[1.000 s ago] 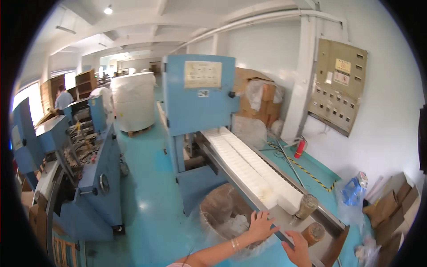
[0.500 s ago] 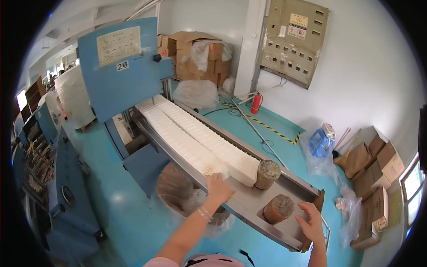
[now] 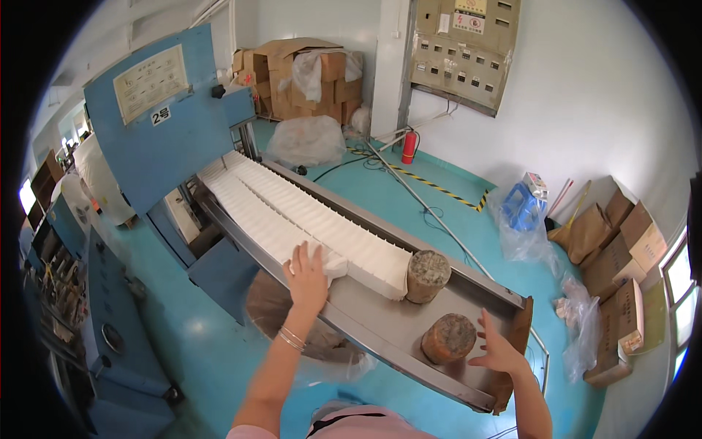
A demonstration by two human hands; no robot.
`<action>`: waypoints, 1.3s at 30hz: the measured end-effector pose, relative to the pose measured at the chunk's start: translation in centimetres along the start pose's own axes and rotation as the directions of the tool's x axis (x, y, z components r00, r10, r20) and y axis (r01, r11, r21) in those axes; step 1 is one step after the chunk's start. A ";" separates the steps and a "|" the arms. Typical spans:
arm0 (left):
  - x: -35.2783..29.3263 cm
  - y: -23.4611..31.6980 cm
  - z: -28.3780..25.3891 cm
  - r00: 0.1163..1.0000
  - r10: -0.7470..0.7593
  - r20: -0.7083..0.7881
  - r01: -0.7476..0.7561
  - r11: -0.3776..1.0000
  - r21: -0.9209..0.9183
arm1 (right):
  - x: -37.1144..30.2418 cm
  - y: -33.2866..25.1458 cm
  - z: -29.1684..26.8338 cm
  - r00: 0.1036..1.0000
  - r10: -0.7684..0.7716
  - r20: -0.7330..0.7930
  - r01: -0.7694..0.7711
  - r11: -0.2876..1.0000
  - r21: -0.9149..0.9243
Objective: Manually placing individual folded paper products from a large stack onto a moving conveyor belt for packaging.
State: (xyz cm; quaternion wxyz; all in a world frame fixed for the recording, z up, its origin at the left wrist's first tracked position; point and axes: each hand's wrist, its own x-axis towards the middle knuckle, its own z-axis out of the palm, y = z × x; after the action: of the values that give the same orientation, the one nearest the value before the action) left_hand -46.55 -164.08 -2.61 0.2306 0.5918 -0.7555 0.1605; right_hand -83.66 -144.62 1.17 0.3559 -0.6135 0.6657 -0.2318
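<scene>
Two long rows of white folded paper sheets, standing on edge, lie side by side in a metal trough. My left hand [image 3: 307,279] rests with spread fingers at the front end of the near row [image 3: 270,224]; its palm side is hidden. The far row [image 3: 365,257] reaches further down the trough, and a dark-topped cylindrical block [image 3: 428,276] stands against its end. A second, brownish block [image 3: 448,339] stands alone on the bare metal. Just right of that block, my right hand [image 3: 500,350] hovers, fingers apart, with nothing in it.
A blue machine panel [image 3: 157,117] rises at the trough's far end. Below the trough's near side sits a brown-lined bin [image 3: 274,311]. Cardboard boxes [image 3: 618,325] and a blue stool [image 3: 521,208] stand right; a red extinguisher [image 3: 409,146] is by the wall.
My left hand has moved up the trough toward the machine, with the near row's front end further back. My right hand stays near the brownish block. The view has shifted slightly.
</scene>
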 end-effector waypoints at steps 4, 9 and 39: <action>0.0 -3.1 1.0 0.987 0.147 0.071 -0.147 0.989 -0.016 | 3.1 -0.4 3.2 0.988 -0.097 0.122 0.098 0.995 0.002; 3.0 -4.1 1.6 0.960 0.271 0.064 -0.270 0.963 -0.025 | 9.8 -6.8 9.9 0.965 -0.260 -0.025 0.258 0.965 -0.055; 25.1 -23.9 13.3 0.851 0.140 0.505 -0.023 0.973 -0.231 | 28.5 -19.5 18.5 0.758 0.109 -0.644 -0.221 0.970 -0.097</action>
State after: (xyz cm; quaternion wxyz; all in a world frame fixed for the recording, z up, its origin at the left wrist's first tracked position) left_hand -30.35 -197.43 -1.01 0.0746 0.5517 -0.8270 -0.0782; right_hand -56.73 -172.99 -1.49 0.0772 -0.4657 0.8151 -0.3358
